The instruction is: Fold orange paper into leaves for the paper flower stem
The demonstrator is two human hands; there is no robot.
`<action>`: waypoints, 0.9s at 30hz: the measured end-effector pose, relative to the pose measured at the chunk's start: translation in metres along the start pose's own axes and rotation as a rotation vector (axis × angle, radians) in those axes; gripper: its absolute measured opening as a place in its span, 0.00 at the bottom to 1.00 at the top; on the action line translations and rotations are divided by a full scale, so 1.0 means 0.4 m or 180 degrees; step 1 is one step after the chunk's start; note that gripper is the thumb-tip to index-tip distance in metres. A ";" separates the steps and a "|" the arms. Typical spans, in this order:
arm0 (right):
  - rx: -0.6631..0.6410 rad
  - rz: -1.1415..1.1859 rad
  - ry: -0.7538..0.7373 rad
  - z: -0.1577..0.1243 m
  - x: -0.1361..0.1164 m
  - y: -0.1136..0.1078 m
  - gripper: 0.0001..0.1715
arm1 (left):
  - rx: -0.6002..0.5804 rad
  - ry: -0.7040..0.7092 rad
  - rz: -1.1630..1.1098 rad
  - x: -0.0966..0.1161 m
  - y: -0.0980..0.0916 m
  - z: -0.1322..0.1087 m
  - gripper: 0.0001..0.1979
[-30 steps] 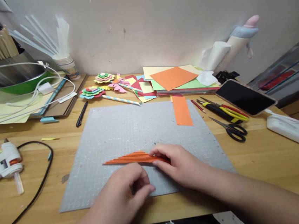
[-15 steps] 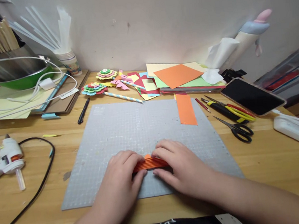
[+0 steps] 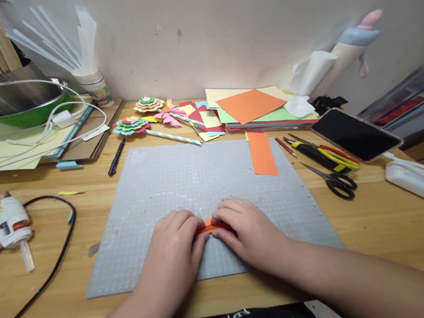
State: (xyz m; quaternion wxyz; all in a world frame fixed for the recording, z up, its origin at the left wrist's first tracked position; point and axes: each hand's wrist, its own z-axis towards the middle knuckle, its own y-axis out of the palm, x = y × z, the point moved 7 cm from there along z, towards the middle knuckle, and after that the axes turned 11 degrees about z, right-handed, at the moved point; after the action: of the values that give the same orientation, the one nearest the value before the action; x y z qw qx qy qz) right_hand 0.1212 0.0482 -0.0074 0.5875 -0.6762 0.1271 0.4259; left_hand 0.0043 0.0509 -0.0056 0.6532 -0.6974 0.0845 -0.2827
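The plain pale wall (image 3: 172, 58) fills the far side of the room ahead of your hands, marked with a few dark specks. From it, the wooden tabletop (image 3: 378, 248) runs back toward you and spreads well out on both sides of your wrists. Under your hands lies the gray cutting mat (image 3: 169, 183), gridded and scuffed, its near edge just short of your forearms.

Far off beyond your left hand sits a green bowl (image 3: 31, 115) with white cable looped across it. Straight ahead, near the wall, a stack of colored paper (image 3: 290, 114) lies beyond your right hand, and farther to the right a dark-screened phone (image 3: 357, 132) leans at a slant. Well to the left of your left hand lies a glue gun (image 3: 13, 218), its black cord curving toward you.

Your left hand (image 3: 178, 239) and right hand (image 3: 244, 226) are near each other over the mat, both clamped on the pleated orange paper (image 3: 209, 227); a short stretch of its folds shows between your fingertips, and your fingers hide the rest. You have an orange strip (image 3: 263, 154) ahead of your right hand, on the mat's far edge, and black-handled scissors (image 3: 338, 184) off to its right. A black pen (image 3: 116, 157) lies ahead and left of your left hand, and a small red pencil (image 3: 285, 147) ahead and right of your right.
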 end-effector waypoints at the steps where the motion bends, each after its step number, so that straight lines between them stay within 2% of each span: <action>1: 0.0004 -0.0016 -0.0009 0.000 0.001 0.001 0.05 | -0.0009 0.0005 0.0047 0.002 0.001 0.001 0.07; 9: -0.0072 -0.0125 -0.0159 -0.006 -0.012 0.010 0.07 | -0.0020 0.0105 0.0358 0.020 0.004 -0.011 0.09; 18: -0.0093 -0.0068 -0.0092 -0.007 -0.007 0.011 0.06 | -0.0090 0.0220 0.0115 0.029 0.008 -0.003 0.08; 27: -0.0090 -0.0014 -0.0060 -0.011 -0.008 0.011 0.05 | -0.0065 0.0240 0.0593 0.041 0.015 -0.005 0.10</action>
State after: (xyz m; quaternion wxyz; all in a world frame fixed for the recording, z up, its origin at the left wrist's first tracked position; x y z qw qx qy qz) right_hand 0.1183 0.0422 -0.0082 0.5800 -0.6807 0.1141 0.4327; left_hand 0.0184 0.0404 -0.0065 0.6659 -0.6820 0.1764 -0.2459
